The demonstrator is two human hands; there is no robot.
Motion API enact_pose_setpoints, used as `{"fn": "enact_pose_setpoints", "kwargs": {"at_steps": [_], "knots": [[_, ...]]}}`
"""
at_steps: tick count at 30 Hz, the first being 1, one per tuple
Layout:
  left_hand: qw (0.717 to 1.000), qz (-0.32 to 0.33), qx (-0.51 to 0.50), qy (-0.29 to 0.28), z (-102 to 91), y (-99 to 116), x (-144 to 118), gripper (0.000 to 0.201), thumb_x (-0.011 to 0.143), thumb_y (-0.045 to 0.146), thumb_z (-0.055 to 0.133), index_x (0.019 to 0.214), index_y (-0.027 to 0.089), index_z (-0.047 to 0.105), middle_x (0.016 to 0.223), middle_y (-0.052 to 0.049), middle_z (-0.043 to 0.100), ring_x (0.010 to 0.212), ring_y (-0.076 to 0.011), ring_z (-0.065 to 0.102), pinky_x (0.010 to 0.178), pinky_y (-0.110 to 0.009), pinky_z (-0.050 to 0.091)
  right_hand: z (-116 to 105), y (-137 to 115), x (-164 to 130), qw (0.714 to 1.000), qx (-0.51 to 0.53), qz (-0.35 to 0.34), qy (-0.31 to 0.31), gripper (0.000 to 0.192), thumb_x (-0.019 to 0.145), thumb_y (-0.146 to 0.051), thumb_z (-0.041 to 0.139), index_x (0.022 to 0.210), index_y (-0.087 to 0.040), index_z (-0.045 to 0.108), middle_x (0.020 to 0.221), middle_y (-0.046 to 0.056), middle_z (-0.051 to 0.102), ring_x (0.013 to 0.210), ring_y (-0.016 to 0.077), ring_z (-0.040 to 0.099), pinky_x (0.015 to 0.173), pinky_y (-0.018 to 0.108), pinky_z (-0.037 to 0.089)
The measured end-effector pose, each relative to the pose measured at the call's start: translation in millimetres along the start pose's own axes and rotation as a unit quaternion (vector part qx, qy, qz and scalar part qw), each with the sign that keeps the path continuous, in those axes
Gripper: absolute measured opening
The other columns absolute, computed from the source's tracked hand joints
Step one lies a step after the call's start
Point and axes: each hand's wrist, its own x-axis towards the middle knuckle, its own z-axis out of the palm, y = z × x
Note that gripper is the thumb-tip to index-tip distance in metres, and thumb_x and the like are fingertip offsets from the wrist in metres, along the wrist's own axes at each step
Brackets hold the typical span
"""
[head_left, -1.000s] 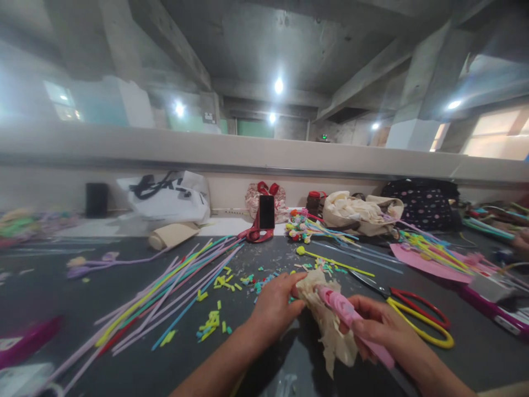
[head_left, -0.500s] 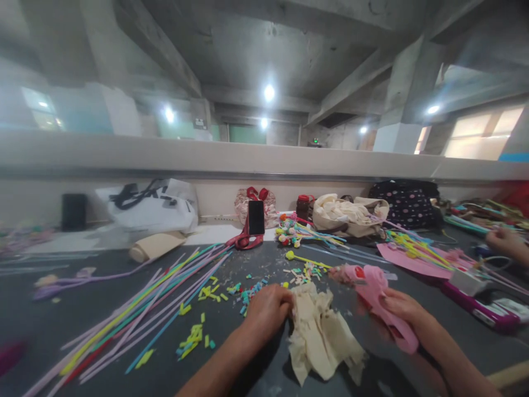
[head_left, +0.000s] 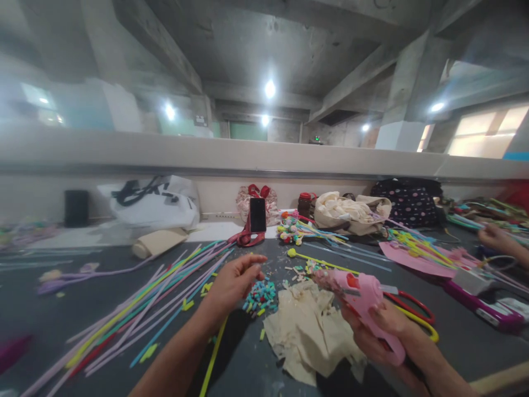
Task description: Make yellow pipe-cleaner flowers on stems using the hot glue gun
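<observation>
My left hand [head_left: 233, 284] is raised over the table with its fingers curled together. A thin yellow stem [head_left: 215, 355] runs out from under its palm toward me, and the fingers hide the held end. My right hand [head_left: 384, 325] is wrapped around a pink hot glue gun [head_left: 361, 292], whose crusted nozzle points left. Below and between the hands lies a crumpled cream cloth [head_left: 309, 336]. A heap of small blue, teal and red cut pieces [head_left: 261, 298] sits beside the left fingertips. Scissors handles, red and yellow [head_left: 415, 306], show behind the glue gun.
Long coloured stems [head_left: 136, 309] spread across the left. A phone [head_left: 258, 215] stands upright at the back, near finished flower stems [head_left: 295, 229] and a cloth-filled bag [head_left: 351, 212]. At right are a pink sheet [head_left: 407, 262], a purple device [head_left: 481, 309] and another person's hand [head_left: 494, 237].
My left hand has left the cloth and moved left and up, bringing the yellow stem into view. The glue gun has shifted left over the cloth, which lies flatter. The scissors handles now show.
</observation>
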Motion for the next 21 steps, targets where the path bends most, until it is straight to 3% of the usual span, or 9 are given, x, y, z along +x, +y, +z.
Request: {"fn": "enact_pose_setpoints", "kwargs": {"at_steps": [3, 6, 10, 13, 16, 19, 21], "knots": [[0.998, -0.036, -0.036, -0.047, -0.4, -2.4, -6.4, 0.031, 0.069, 0.036, 0.05, 0.089, 0.013, 0.057, 0.063, 0.001, 0.058, 0.035, -0.002, 0.028, 0.034, -0.016, 0.019, 11.6, -5.4, -3.7, 0.999, 0.034, -0.003, 0.033, 0.037, 0.064, -0.045, 0.065, 0.079, -0.011, 0.062, 0.054, 0.003, 0.059, 0.029, 0.0048, 0.041, 0.031, 0.017, 0.035], [0.994, -0.045, -0.058, -0.076, 2.4, -8.5, -11.4, 0.033, 0.071, 0.037, 0.049, 0.095, 0.014, 0.055, 0.065, 0.001, 0.058, 0.034, -0.0013, 0.028, 0.033, -0.016, 0.019, 27.0, -12.7, -9.1, 0.996, 0.064, -0.017, 0.066, 0.03, 0.074, -0.038, 0.055, 0.081, -0.01, 0.064, 0.068, 0.008, 0.065, 0.036, 0.0061, 0.048, 0.037, 0.017, 0.039], [0.993, -0.03, -0.087, -0.07, -4.9, -9.7, -17.3, 0.045, 0.076, 0.037, 0.045, 0.117, 0.021, 0.039, 0.071, 0.002, 0.059, 0.034, -0.0018, 0.033, 0.034, -0.015, 0.023, 34.7, -13.9, -10.4, 0.997, 0.057, -0.029, 0.051, 0.035, 0.077, -0.039, 0.049, 0.082, -0.009, 0.065, 0.07, 0.011, 0.067, 0.035, 0.0064, 0.049, 0.037, 0.016, 0.037], [0.994, -0.029, -0.096, -0.039, -21.3, -5.6, -19.0, 0.056, 0.076, 0.035, 0.046, 0.126, 0.023, 0.024, 0.068, 0.003, 0.06, 0.033, -0.0019, 0.031, 0.034, -0.015, 0.02, 27.9, -8.7, -9.0, 0.997, 0.047, 0.007, 0.06, 0.037, 0.076, -0.043, 0.049, 0.081, -0.011, 0.066, 0.062, 0.009, 0.066, 0.032, 0.0069, 0.048, 0.035, 0.018, 0.038], [0.996, -0.051, -0.072, -0.001, -40.0, -3.9, -17.5, 0.046, 0.071, 0.036, 0.052, 0.111, 0.016, 0.041, 0.06, 0.003, 0.057, 0.034, -0.0015, 0.025, 0.033, -0.015, 0.014, 14.5, 0.7, -6.0, 0.994, 0.014, 0.036, 0.102, 0.038, 0.067, -0.049, 0.059, 0.08, -0.015, 0.067, 0.061, 0.008, 0.066, 0.034, 0.0121, 0.052, 0.034, 0.022, 0.042], [0.998, -0.061, 0.02, 0.023, -54.1, -6.8, -16.0, 0.032, 0.07, 0.043, 0.049, 0.085, 0.014, 0.051, 0.063, 0.001, 0.058, 0.035, -0.0016, 0.026, 0.035, -0.016, 0.017, 0.9, 11.4, -1.5, 0.99, -0.03, 0.01, 0.135, 0.04, 0.048, -0.045, 0.076, 0.077, -0.019, 0.069, 0.073, 0.01, 0.068, 0.063, 0.0235, 0.065, 0.057, 0.03, 0.053], [0.993, -0.062, 0.097, 0.039, -60.3, -10.0, -16.2, 0.032, 0.071, 0.045, 0.046, 0.075, 0.015, 0.053, 0.06, 0.002, 0.057, 0.035, -0.0025, 0.026, 0.036, -0.017, 0.019, -6.5, 16.4, 0.9, 0.988, -0.077, 0.003, 0.135, 0.043, 0.046, -0.047, 0.076, 0.079, -0.02, 0.068, 0.078, 0.011, 0.068, 0.074, 0.0265, 0.065, 0.072, 0.034, 0.05]]}}
